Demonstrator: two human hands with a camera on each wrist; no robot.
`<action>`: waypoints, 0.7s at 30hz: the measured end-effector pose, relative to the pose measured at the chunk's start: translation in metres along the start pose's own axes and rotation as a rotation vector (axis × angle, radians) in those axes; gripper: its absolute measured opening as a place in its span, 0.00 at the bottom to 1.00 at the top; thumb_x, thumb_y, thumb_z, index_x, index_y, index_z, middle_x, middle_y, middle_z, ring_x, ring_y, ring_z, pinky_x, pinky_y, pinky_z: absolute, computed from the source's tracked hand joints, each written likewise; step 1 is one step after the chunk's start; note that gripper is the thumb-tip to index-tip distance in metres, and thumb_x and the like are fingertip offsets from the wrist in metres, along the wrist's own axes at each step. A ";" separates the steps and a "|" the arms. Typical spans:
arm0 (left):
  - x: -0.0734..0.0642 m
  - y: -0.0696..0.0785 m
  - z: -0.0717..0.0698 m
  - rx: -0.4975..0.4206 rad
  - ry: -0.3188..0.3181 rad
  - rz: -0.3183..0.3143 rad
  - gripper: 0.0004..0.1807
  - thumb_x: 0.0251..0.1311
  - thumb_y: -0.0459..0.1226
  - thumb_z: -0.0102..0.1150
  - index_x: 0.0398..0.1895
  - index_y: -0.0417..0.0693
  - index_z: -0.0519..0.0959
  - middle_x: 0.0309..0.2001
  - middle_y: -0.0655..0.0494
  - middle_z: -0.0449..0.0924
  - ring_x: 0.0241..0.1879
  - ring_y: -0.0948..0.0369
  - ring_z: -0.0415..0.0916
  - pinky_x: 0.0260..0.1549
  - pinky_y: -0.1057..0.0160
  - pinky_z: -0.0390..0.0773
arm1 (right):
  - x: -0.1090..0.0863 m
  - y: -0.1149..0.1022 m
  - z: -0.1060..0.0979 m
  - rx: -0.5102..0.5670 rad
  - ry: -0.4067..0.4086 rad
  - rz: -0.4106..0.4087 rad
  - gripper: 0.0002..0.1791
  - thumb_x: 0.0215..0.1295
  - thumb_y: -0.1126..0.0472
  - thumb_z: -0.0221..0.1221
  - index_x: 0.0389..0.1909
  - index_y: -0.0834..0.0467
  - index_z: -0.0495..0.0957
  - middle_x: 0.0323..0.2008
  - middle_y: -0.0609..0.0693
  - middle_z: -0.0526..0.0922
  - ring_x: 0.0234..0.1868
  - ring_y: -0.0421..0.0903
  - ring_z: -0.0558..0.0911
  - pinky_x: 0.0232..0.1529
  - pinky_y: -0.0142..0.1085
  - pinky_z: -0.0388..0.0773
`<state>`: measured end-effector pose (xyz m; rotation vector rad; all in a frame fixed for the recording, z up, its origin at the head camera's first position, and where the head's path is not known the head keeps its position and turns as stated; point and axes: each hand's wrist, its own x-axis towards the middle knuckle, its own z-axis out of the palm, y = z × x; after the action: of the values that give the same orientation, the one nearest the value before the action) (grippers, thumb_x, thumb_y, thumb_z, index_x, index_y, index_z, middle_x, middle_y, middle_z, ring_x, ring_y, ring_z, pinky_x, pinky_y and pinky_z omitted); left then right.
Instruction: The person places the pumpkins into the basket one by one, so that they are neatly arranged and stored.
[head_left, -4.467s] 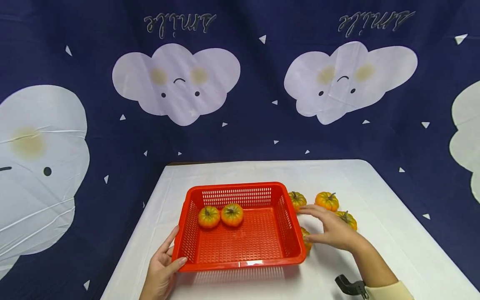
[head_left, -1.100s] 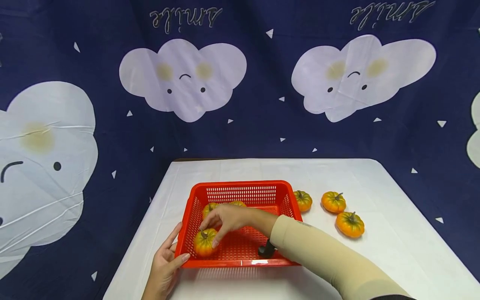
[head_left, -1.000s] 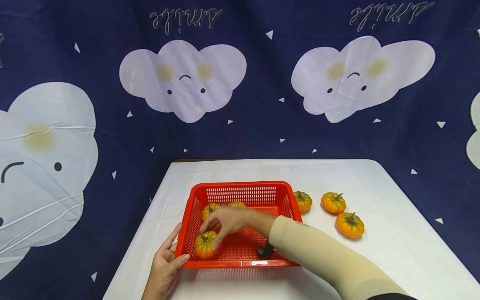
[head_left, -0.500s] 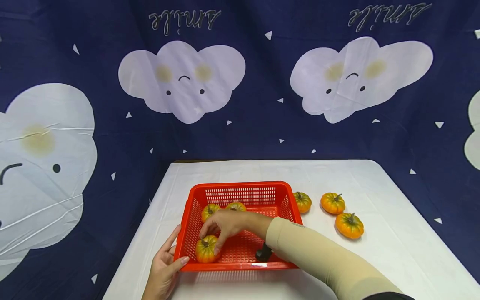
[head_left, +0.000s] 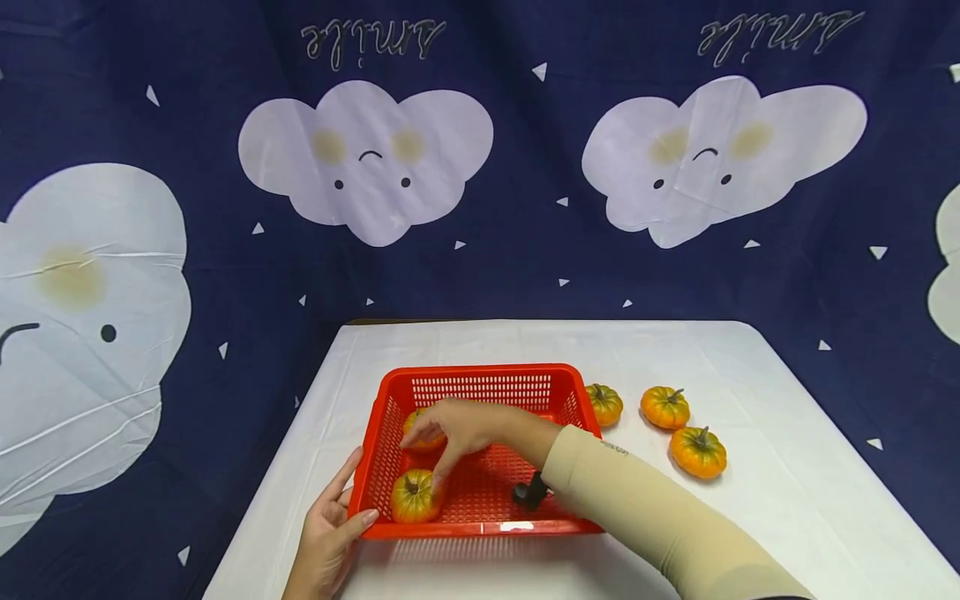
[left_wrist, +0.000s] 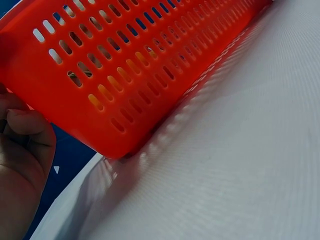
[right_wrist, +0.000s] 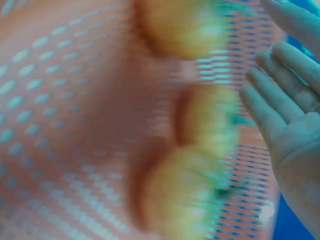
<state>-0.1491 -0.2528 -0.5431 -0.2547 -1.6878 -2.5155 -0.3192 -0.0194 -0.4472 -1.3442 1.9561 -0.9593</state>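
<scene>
One large white cloud print at the left edge of the head frame, on a dark blue backdrop cloth. Noted at lower left: left hand, grasping the left side of a red basket, thumb laid over the rim, fingers along the outside. Same grasp seen at the left edge of the left wrist frame. Basket placed at lower centre, on a white tabletop.

Inside, at the near left corner: front pumpkin, orange and yellow, stem up. Above it in the frame, by the left wall: rear pumpkin, partly covered by the right hand. Third pumpkin mostly hidden in the head frame; blurred at the bottom of the right wrist frame, beside the rear one.

Right hand found released over the left half of the basket, thumb pointing down at the front pumpkin, fingers extended. Unable to confirm contact between thumb and pumpkin.

Further right: black wrist fitting, then beige sleeve running to the lower right. Beyond the basket, on the tabletop: basket-side pumpkin, partly behind the wall; upper pumpkin; lower pumpkin, just beside it.
</scene>
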 end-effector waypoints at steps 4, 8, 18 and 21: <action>0.001 -0.001 0.001 0.011 0.023 -0.006 0.48 0.60 0.13 0.56 0.84 0.40 0.56 0.61 0.21 0.73 0.60 0.42 0.79 0.53 0.45 0.80 | -0.025 -0.017 -0.030 0.020 0.094 -0.067 0.38 0.52 0.65 0.82 0.65 0.61 0.80 0.62 0.47 0.83 0.67 0.51 0.78 0.68 0.35 0.73; 0.002 0.000 0.001 0.010 0.031 -0.014 0.48 0.60 0.12 0.56 0.84 0.39 0.55 0.62 0.22 0.73 0.62 0.41 0.77 0.54 0.44 0.79 | -0.070 -0.019 -0.064 0.084 0.263 -0.151 0.37 0.54 0.68 0.80 0.66 0.65 0.79 0.63 0.50 0.83 0.66 0.52 0.79 0.70 0.45 0.73; -0.001 0.006 0.002 0.043 0.034 -0.049 0.48 0.61 0.14 0.58 0.84 0.39 0.53 0.64 0.21 0.71 0.61 0.38 0.77 0.54 0.44 0.79 | -0.232 0.059 -0.102 0.082 0.848 0.088 0.32 0.62 0.66 0.76 0.67 0.66 0.78 0.65 0.62 0.79 0.66 0.59 0.78 0.61 0.37 0.81; -0.001 0.005 0.003 0.038 0.034 -0.051 0.48 0.62 0.14 0.58 0.84 0.39 0.53 0.64 0.22 0.72 0.62 0.38 0.76 0.54 0.44 0.80 | -0.264 0.092 -0.085 -0.003 0.909 0.311 0.35 0.61 0.56 0.78 0.67 0.63 0.78 0.65 0.59 0.80 0.67 0.61 0.77 0.63 0.42 0.79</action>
<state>-0.1466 -0.2518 -0.5378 -0.1673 -1.7486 -2.5054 -0.3473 0.2715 -0.4575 -0.5708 2.6937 -1.5661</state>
